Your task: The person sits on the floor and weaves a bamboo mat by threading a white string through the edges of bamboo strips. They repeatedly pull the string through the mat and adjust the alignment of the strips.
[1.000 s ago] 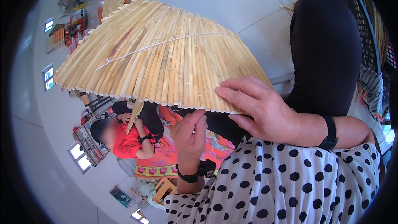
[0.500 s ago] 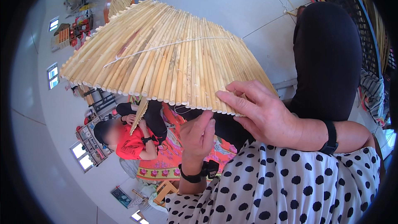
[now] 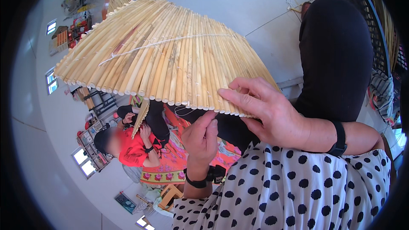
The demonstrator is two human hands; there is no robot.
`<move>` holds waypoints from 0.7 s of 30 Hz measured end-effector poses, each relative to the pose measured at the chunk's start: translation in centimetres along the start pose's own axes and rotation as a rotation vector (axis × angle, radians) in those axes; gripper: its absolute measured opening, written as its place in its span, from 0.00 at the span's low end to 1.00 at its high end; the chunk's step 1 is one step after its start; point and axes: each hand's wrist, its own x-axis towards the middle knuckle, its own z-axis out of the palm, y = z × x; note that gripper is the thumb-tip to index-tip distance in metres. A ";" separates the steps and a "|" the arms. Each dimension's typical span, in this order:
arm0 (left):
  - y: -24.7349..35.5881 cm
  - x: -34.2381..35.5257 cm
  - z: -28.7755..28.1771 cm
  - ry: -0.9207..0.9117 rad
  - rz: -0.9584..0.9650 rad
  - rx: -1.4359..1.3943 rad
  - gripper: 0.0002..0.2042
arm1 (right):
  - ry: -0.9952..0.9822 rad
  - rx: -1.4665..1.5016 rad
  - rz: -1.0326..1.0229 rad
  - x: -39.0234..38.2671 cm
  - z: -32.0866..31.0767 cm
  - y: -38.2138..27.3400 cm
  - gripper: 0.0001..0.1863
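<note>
A mat of pale reed stalks, laid side by side and stitched with white thread, spreads out in front of me, its cut ends toward me. My right hand grips the near edge at the right, fingers on top and thumb underneath. Just below that edge is my left hand, its index finger and thumb pressed together at the stalk ends. What the left fingers pinch, if anything, is too small to make out. A loop of thin white thread hangs beside them, and another white strand runs across the mat.
A person in a red shirt sits at the left on a patterned red cloth, handling a similar reed piece. My bent knee rises at the right, beside a dark plastic basket. Shelving stands along the wall.
The mat and both hands have shifted slightly left and up in the view, with the scene moving a little too. Each hand keeps nearly the same hold.
</note>
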 end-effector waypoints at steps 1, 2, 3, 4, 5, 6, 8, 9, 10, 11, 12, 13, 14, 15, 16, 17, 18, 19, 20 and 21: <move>0.0 0.0 0.0 0.002 0.002 0.001 0.11 | -0.006 0.014 0.013 0.0 -0.1 0.0 0.41; 0.0 -0.1 0.1 0.005 0.004 0.003 0.11 | -0.005 0.020 0.015 0.1 -0.1 0.0 0.41; 0.0 0.0 0.1 -0.003 0.027 0.020 0.11 | -0.005 0.026 0.017 0.1 -0.1 0.0 0.41; 0.1 0.2 0.0 -0.010 0.051 0.037 0.12 | -0.004 0.030 0.018 0.2 -0.2 0.0 0.42; 0.2 0.4 -0.1 -0.018 0.074 0.054 0.13 | -0.005 0.022 0.023 0.2 -0.3 0.0 0.42; 0.2 0.5 -0.1 -0.028 0.082 0.047 0.13 | -0.006 0.015 0.029 0.3 -0.4 -0.1 0.42; 0.1 0.8 -0.2 -0.051 0.100 0.033 0.14 | -0.003 0.019 0.039 0.3 -0.4 -0.1 0.42; 0.0 1.0 -0.2 -0.060 0.101 0.024 0.14 | -0.001 0.030 0.044 0.3 -0.5 0.0 0.42; 0.0 1.3 -0.3 -0.070 0.103 0.014 0.14 | 0.003 0.040 0.049 0.3 -0.5 0.1 0.41; -0.1 1.5 -0.3 -0.079 0.105 0.004 0.15 | 0.008 0.039 0.052 0.4 -0.5 0.2 0.41; -0.4 1.6 -0.2 -0.080 0.098 -0.007 0.14 | 0.014 0.038 0.055 0.5 -0.6 0.2 0.41; -0.5 1.6 -0.2 -0.081 0.090 -0.016 0.14 | 0.020 0.039 0.057 0.5 -0.6 0.1 0.41; -0.6 1.6 -0.2 -0.082 0.083 -0.025 0.14 | 0.025 0.039 0.057 0.6 -0.7 0.0 0.41; -0.5 1.7 -0.2 -0.069 0.078 -0.020 0.14 | 0.030 0.038 0.057 0.6 -0.7 0.0 0.41; -0.4 1.8 -0.1 -0.055 0.073 -0.019 0.13 | 0.035 0.034 0.057 0.7 -0.7 0.0 0.41; -0.3 2.0 0.1 -0.042 0.069 -0.017 0.13 | 0.043 0.026 0.052 0.8 -0.7 0.0 0.40; 0.0 2.1 0.2 -0.029 0.024 -0.042 0.12 | 0.051 0.017 0.048 0.8 -0.8 0.0 0.40; 0.3 2.2 0.2 -0.015 -0.023 -0.064 0.11 | 0.056 0.010 0.043 0.9 -0.8 0.1 0.40; 0.4 2.3 0.4 -0.001 -0.070 -0.087 0.10 | 0.062 0.008 0.040 1.0 -0.8 0.1 0.40; 0.5 2.4 0.6 0.016 -0.067 -0.092 0.10 | 0.068 0.005 0.037 1.1 -0.8 0.1 0.40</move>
